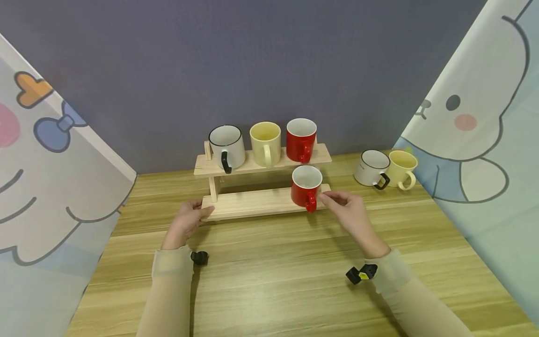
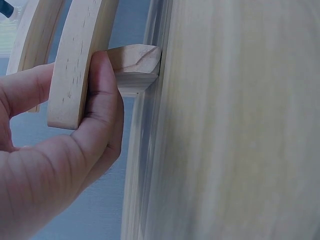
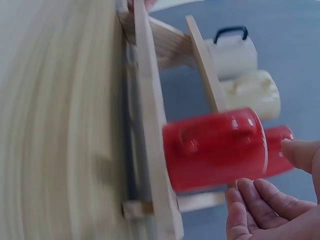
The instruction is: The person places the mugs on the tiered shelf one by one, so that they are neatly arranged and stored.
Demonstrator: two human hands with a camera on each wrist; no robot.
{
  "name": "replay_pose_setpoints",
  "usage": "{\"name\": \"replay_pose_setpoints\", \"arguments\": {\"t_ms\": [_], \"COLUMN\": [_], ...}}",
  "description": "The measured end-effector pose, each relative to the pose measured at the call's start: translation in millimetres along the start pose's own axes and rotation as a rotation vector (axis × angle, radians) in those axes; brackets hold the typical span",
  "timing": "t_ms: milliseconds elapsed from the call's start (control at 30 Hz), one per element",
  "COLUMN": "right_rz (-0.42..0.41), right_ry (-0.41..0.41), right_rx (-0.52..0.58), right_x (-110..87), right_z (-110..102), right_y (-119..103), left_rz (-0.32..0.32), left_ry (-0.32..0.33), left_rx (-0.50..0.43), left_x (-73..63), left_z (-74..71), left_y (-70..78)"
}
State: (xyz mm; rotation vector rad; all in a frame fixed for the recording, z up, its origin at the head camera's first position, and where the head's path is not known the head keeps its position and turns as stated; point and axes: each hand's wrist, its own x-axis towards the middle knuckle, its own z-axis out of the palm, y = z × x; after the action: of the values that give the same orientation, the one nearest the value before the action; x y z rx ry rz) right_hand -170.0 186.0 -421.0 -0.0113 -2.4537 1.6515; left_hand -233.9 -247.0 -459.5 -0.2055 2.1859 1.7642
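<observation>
A two-tier wooden shelf (image 1: 248, 203) stands on the table against the backdrop. At its left end my left hand (image 1: 189, 220) grips the lower board (image 2: 75, 65), thumb on one face and fingers on the other. One red mug (image 1: 300, 194) sits near the right end of that lower board, its handle toward me. Beside this mug is my right hand (image 1: 347, 210), thumb and fingers spread apart near its rim in the right wrist view. Along the upper board stand a white mug with a black rim (image 1: 233, 154), a pale yellow mug (image 1: 258, 152) and another red mug (image 1: 294, 149).
Right of the shelf, a second white black-rimmed mug (image 1: 368, 173) and a second yellow mug (image 1: 397, 173) stand side by side on the wooden table (image 1: 261, 281). A dark backdrop (image 1: 261, 61) rises behind, with cartoon-printed panels (image 1: 484, 178) at both sides.
</observation>
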Motion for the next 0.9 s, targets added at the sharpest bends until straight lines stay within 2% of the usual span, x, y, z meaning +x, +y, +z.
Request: {"name": "replay_pose_setpoints", "arguments": {"t_ms": [267, 567, 733, 900], "right_rz": [-0.029, 0.031, 0.105, 0.174], "right_ry": [0.136, 0.372, 0.384, 0.36], "right_rx": [-0.03, -0.056, -0.117, -0.153], "right_x": [11.7, 32.5, 43.2, 51.6], "right_z": [-36.7, -104.9, -130.3, -139.1], "right_y": [9.4, 34.2, 52.5, 66.0], "left_rz": [0.0, -0.001, 0.004, 0.01], "left_ry": [0.003, 0.007, 0.011, 0.01], "left_rx": [-0.001, -0.011, -0.006, 0.003], "left_x": [0.1, 0.7, 1.8, 1.9], "left_z": [0.2, 2.4, 1.4, -0.2], "left_y": [-0.6, -0.7, -1.4, -1.5]}}
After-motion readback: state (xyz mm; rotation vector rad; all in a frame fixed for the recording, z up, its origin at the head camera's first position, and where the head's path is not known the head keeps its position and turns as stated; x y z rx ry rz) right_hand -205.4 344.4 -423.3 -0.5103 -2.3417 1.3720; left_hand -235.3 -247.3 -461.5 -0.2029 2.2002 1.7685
